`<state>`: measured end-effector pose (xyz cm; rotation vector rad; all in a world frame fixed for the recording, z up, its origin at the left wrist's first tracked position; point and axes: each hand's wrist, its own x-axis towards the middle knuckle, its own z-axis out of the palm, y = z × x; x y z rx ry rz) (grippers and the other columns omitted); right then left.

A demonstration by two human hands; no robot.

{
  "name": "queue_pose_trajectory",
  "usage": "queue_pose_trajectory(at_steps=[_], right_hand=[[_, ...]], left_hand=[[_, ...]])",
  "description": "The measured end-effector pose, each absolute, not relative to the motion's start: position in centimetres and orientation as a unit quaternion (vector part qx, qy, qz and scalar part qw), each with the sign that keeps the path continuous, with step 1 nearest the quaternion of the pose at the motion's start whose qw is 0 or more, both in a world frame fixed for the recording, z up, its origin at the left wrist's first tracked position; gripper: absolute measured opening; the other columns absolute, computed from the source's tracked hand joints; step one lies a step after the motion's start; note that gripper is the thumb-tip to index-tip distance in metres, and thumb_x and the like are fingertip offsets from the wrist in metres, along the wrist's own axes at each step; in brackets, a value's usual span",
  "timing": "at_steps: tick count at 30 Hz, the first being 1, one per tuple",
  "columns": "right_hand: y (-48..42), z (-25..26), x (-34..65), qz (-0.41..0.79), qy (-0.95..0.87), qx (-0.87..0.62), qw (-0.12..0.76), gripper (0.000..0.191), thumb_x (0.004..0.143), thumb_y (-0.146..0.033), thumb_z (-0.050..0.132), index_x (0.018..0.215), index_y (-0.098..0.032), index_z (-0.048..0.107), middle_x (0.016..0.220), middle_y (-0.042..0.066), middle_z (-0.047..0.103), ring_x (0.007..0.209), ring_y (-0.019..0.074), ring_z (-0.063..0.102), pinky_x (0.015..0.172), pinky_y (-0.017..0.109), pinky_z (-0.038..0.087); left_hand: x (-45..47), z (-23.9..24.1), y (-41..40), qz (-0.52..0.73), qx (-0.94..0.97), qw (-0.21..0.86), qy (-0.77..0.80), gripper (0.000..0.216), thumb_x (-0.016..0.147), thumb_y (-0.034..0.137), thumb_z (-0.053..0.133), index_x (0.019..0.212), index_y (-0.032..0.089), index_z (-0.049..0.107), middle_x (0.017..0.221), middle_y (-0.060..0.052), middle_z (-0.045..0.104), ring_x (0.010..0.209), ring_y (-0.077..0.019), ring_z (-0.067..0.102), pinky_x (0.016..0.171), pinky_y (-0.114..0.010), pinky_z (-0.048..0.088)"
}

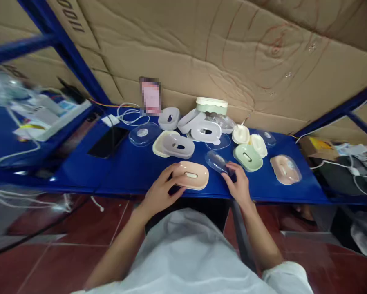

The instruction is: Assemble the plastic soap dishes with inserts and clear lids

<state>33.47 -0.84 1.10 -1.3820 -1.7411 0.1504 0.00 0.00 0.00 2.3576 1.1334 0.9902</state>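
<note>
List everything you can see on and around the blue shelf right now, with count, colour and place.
peach soap box: 1, peach, front edge of blue shelf, under left hand
clear lid: 1, transparent, front centre, at right hand's fingertips
green soap box: 1, pale green, right of centre
pink soap box: 1, pink with clear cover, far right
white trays: several, white-grey, centre back
cream parts: a few, cream, behind green box
stacked boxes: 1 stack, green and cream, against cardboard wall
phone: 1, black, left side
white cable: 1, back left
left hand: 1, on peach box
right hand: 1, touching clear lid
</note>
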Motion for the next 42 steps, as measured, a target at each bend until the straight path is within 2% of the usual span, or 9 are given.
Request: queue_pose_trajectory(at_steps=[4, 7, 11, 15, 23, 34, 42], right_hand=[[-2.1, 1.8, 30.6, 0.084, -0.786, -0.480, 0.380, 0.044, 0.105, -0.037, 0.068, 0.148, -0.028, 0.063, 0.143, 0.013, 0.068, 0.137, 0.0290, 0.065, 0.114, 0.051, 0.058], [-2.6, 1.8, 28.3, 0.061, -0.843, -0.423, 0.326, 0.051, 0.108, -0.030, 0.062, 0.158, -0.031, 0.056, 0.159, 0.012, 0.058, 0.153, 0.0304, 0.052, 0.123, 0.055, 0.051], [-2.8, 1.5, 26.4, 0.021, -0.866, -0.398, 0.300, 0.060, 0.108, -0.025, 0.059, 0.166, -0.031, 0.044, 0.166, 0.011, 0.052, 0.162, 0.0309, 0.039, 0.127, 0.058, 0.046], [-3.0, 1.3, 26.2, 0.000, -0.870, -0.397, 0.291, 0.063, 0.108, -0.022, 0.059, 0.168, -0.027, 0.041, 0.167, 0.012, 0.052, 0.163, 0.0305, 0.036, 0.129, 0.058, 0.043], [-2.5, 1.1, 26.7, -0.035, -0.883, -0.388, 0.261, 0.054, 0.108, -0.025, 0.060, 0.162, -0.026, 0.052, 0.162, 0.012, 0.056, 0.161, 0.0311, 0.039, 0.128, 0.057, 0.045], [-2.1, 1.5, 26.9, -0.044, -0.889, -0.394, 0.229, 0.052, 0.107, -0.030, 0.063, 0.158, -0.030, 0.057, 0.157, 0.010, 0.061, 0.152, 0.0305, 0.048, 0.125, 0.054, 0.047], [-2.1, 1.0, 26.6, -0.058, -0.887, -0.387, 0.247, 0.050, 0.108, -0.028, 0.062, 0.157, -0.027, 0.058, 0.154, 0.012, 0.063, 0.151, 0.0293, 0.049, 0.127, 0.055, 0.044]], left_hand=[[0.1, 0.1, -0.1, 0.341, 0.800, 0.219, 0.443, 0.071, 0.101, 0.045, 0.073, 0.164, 0.035, 0.040, 0.170, -0.011, 0.042, 0.156, -0.0325, 0.048, 0.126, -0.053, 0.048], [0.0, -0.1, -0.1, 0.333, 0.795, 0.235, 0.450, 0.081, 0.098, 0.050, 0.076, 0.166, 0.036, 0.035, 0.170, -0.011, 0.042, 0.158, -0.0337, 0.043, 0.128, -0.055, 0.046], [-0.3, -0.5, 0.1, 0.338, 0.799, 0.229, 0.442, 0.076, 0.098, 0.051, 0.076, 0.164, 0.037, 0.041, 0.167, -0.011, 0.046, 0.156, -0.0331, 0.047, 0.127, -0.053, 0.047], [-0.6, -0.9, 0.3, 0.351, 0.793, 0.241, 0.436, 0.074, 0.095, 0.050, 0.080, 0.161, 0.036, 0.048, 0.162, -0.010, 0.050, 0.152, -0.0325, 0.052, 0.126, -0.052, 0.049], [-0.6, -1.1, 0.4, 0.346, 0.785, 0.246, 0.452, 0.072, 0.092, 0.055, 0.081, 0.155, 0.033, 0.056, 0.160, -0.009, 0.057, 0.147, -0.0317, 0.058, 0.125, -0.052, 0.050], [-0.8, -1.1, 0.6, 0.349, 0.788, 0.247, 0.443, 0.070, 0.092, 0.057, 0.080, 0.151, 0.028, 0.056, 0.161, -0.010, 0.058, 0.149, -0.0302, 0.057, 0.125, -0.053, 0.049], [-0.8, -0.9, 0.7, 0.344, 0.784, 0.258, 0.447, 0.073, 0.092, 0.064, 0.077, 0.152, 0.029, 0.056, 0.161, -0.010, 0.059, 0.150, -0.0298, 0.056, 0.126, -0.052, 0.048]])
